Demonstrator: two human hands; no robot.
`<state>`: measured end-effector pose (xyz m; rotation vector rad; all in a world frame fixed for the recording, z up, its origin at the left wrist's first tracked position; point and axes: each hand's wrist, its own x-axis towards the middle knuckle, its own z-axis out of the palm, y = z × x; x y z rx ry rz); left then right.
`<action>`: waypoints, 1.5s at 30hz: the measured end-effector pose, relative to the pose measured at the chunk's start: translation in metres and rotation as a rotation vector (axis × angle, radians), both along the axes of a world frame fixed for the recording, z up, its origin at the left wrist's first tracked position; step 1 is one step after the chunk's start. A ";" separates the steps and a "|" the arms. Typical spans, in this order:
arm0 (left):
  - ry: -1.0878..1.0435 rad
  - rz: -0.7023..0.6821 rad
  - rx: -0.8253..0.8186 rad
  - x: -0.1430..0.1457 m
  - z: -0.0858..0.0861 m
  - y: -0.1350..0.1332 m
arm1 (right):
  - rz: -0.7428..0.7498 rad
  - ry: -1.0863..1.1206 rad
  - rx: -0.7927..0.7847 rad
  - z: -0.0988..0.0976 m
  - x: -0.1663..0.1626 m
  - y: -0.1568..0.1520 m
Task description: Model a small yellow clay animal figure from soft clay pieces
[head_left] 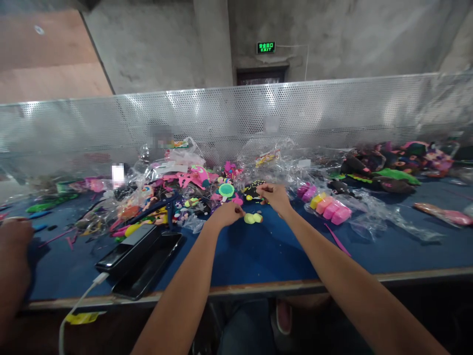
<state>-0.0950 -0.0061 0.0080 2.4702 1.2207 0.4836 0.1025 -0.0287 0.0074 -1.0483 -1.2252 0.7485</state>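
Observation:
A small pale yellow-green clay piece (253,218) with rounded lobes lies on the blue tabletop between my hands. My left hand (229,213) is at its left side, fingers curled and fingertips close to it; whether they touch it is unclear. Above and to the right, my right hand (275,197) is closed in a pinch, and what is between the fingertips is too small to make out. Just behind that pinch lies a black piece with yellow dots (254,189). A round green and teal piece (226,190) sits beyond my left hand.
A black phone (150,266) and a dark power bank-like device (125,251) with a white cable lie at left. Clear bags of pink, yellow and purple clay (330,208) are at right, near a pink tool (337,240). Another person's hand (16,236) rests far left.

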 end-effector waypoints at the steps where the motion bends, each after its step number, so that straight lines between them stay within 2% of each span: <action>1: 0.031 0.005 -0.012 -0.001 0.001 0.000 | 0.017 -0.038 -0.008 -0.002 -0.001 0.001; 7: 0.057 0.015 -0.014 -0.003 0.004 0.001 | 0.041 -0.164 -0.104 -0.010 -0.003 0.004; 15: 0.076 0.008 0.004 -0.003 -0.007 0.005 | 0.059 -0.127 -0.148 -0.003 -0.006 -0.003; 17: 0.033 0.010 0.001 -0.003 -0.007 0.004 | 0.078 -0.085 -0.164 -0.001 -0.007 -0.005; 21: -0.193 0.027 0.073 -0.001 -0.001 0.000 | 0.107 -0.073 -0.176 0.002 -0.008 -0.008; 25: -0.273 -0.130 0.066 0.007 0.004 -0.006 | 0.106 -0.153 -0.136 0.002 -0.008 -0.007; 30: -0.229 -0.259 -0.021 0.018 -0.003 -0.012 | 0.065 -0.150 -0.033 0.003 -0.008 -0.004; 33: -0.293 -0.222 0.005 0.021 -0.006 -0.012 | 0.093 -0.112 0.009 0.003 -0.006 -0.004; 39: -0.511 -0.074 0.114 0.020 0.002 -0.012 | 0.217 0.160 -0.080 0.005 -0.007 -0.007; 43: -0.572 -0.035 0.122 0.020 0.004 -0.013 | 0.255 0.214 -0.110 0.006 -0.008 -0.009; 45: -0.540 -0.062 0.103 0.021 0.002 -0.012 | 0.270 0.211 -0.116 0.006 -0.008 -0.010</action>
